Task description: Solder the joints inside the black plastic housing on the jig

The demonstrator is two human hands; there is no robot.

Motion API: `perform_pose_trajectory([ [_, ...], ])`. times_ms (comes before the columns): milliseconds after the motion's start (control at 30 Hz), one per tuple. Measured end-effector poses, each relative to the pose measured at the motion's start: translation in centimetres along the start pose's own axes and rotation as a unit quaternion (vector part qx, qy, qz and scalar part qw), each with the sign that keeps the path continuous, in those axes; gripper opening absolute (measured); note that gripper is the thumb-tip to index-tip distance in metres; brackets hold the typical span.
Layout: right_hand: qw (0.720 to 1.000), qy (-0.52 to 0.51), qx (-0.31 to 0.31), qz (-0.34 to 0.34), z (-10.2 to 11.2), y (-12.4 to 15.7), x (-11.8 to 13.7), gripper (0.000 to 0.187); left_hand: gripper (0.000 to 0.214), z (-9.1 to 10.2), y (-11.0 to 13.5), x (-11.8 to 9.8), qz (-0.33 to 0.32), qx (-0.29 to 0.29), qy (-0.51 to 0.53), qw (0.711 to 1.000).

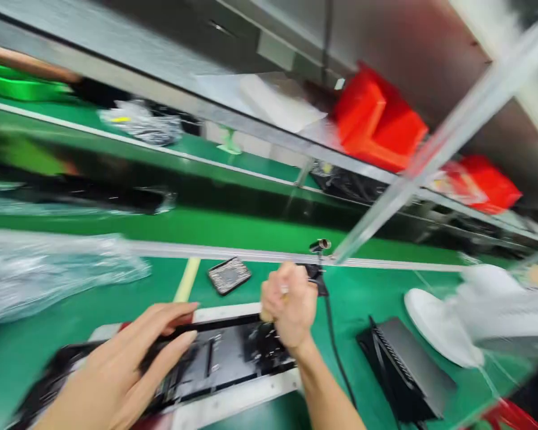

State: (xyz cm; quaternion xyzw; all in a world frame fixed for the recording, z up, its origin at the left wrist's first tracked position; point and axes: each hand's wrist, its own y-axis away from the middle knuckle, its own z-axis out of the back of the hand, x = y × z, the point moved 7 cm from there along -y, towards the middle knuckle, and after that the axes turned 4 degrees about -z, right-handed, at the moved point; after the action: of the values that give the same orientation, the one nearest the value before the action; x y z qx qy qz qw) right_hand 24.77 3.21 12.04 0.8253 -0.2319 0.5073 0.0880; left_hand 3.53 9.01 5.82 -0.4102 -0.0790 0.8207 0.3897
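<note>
A long black panel [231,352] with parts inside lies in a fixture with pale side rails [242,397] on the green bench. My left hand [130,364] rests over its left part, thumb and fingers apart, fingertips near the far rail. Above the right part, my right hand [291,304] is curled in a fist; a bit of something yellowish shows beneath it, too hidden to name. Just behind, a small dark tray [229,275] holds many tiny metal pieces, probably screws. Beside the fist stands a small black stand with a metal cylinder [320,245] on top.
To the right are a black box-like device [406,364] and a blurred white machine [497,316]. Clear plastic wrap [63,269] lies at left. Overhead, a shelf carries red bins [379,122], and a metal post [385,206] slants down. Another person's arm [27,60] reaches near a green bin [22,83].
</note>
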Motion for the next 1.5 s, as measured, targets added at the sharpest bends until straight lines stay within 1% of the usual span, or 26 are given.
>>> perform_pose_trajectory([
  [33, 1.000, -0.008, 0.011, -0.003, -0.1, -0.1, 0.0, 0.054, 0.035, 0.7, 0.2, -0.5, 0.000, 0.021, 0.005, 1.000],
  [67, 1.000, -0.017, 0.020, -0.002, -0.1, -0.2, 0.0, 0.053, 0.031, 1.1, 0.4, -0.4, 0.015, 0.042, 0.010, 0.999],
  [100, 0.999, -0.027, 0.031, 0.003, -0.1, -0.3, 0.1, 0.055, 0.029, 1.2, 0.5, 0.0, 0.033, 0.065, 0.011, 0.997],
  [167, 0.998, -0.027, 0.047, 0.017, -0.2, -0.5, 0.3, 0.054, 0.030, 1.3, 1.0, 1.0, 0.045, 0.087, 0.008, 0.995],
  [267, 0.997, 0.022, 0.053, 0.059, -0.3, -0.2, 1.0, 0.054, 0.032, 1.0, 1.9, 2.1, 0.034, 0.092, -0.017, 0.995],
  [367, 0.994, 0.059, 0.047, 0.079, -0.5, 0.1, 1.5, 0.055, 0.030, 0.6, 2.5, 2.3, 0.009, 0.088, -0.052, 0.995],
  [600, 0.993, 0.080, 0.042, 0.072, -0.7, -0.2, 1.4, 0.055, 0.031, 0.3, 2.9, 1.9, -0.021, 0.093, -0.087, 0.992],
  [700, 0.993, 0.085, 0.036, 0.073, -0.7, -0.1, 1.4, 0.054, 0.031, 0.0, 2.9, 1.9, -0.017, 0.116, -0.089, 0.989],
  [800, 0.993, 0.091, 0.027, 0.072, -0.7, 0.0, 1.4, 0.054, 0.031, -0.3, 2.9, 2.2, 0.004, 0.140, -0.084, 0.987],
  [900, 0.993, 0.093, 0.024, 0.070, -0.9, 0.0, 1.5, 0.055, 0.032, -0.3, 3.0, 2.3, 0.013, 0.152, -0.084, 0.985],
  [1033, 0.993, 0.094, 0.019, 0.072, -1.0, -0.1, 1.6, 0.054, 0.032, -0.4, 3.1, 2.3, 0.011, 0.160, -0.082, 0.984],
  [1167, 0.993, 0.093, 0.019, 0.070, -1.1, -0.1, 1.6, 0.054, 0.031, -0.7, 3.0, 2.2, 0.014, 0.184, -0.076, 0.980],
  [1367, 0.992, 0.093, 0.026, 0.079, -1.2, 0.1, 1.8, 0.055, 0.028, -1.2, 2.5, 2.1, 0.022, 0.239, -0.097, 0.966],
  [1500, 0.993, 0.088, 0.038, 0.068, -1.2, 0.1, 1.7, 0.056, 0.027, -1.8, 2.5, 2.3, 0.023, 0.275, -0.130, 0.952],
])
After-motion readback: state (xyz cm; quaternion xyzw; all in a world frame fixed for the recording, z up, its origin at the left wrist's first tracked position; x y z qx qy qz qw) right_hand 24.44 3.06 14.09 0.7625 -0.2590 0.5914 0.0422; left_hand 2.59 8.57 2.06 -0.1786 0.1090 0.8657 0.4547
